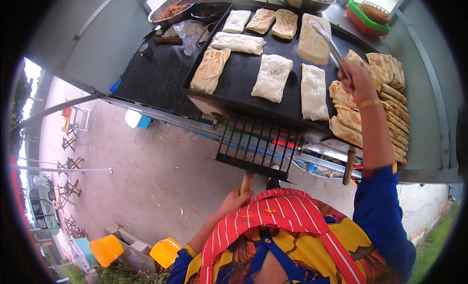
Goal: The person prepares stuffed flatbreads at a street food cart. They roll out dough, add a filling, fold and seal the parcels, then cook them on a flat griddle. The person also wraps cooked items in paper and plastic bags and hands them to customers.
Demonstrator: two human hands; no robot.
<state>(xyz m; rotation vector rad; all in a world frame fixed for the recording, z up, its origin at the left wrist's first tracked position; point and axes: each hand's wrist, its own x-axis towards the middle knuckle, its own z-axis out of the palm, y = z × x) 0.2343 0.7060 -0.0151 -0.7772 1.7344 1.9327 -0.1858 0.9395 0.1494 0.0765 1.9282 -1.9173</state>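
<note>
Gripped in my right hand [360,79] is a pair of metal tongs [331,44], whose tips lie over a large, lightly browned stuffed flatbread [310,44] at the back right of the black griddle [239,77]. My left hand [234,202], low in the view, grasps the wooden handle [247,182] of a black slatted metal rack [248,167] jutting out below the griddle's front. Pale folded flatbreads [272,77] and browned ones [211,70] lie spread over the griddle. Under and beside my right forearm, browned flatbreads [396,115] are piled in rows.
A metal bowl of filling [173,10] and a clear plastic bag [188,31] sit back left; a bowl of eggs [307,1] and a green basket [365,17] stand behind. Another wooden handle [349,167] projects at front right. Yellow buckets [106,250] are at lower left.
</note>
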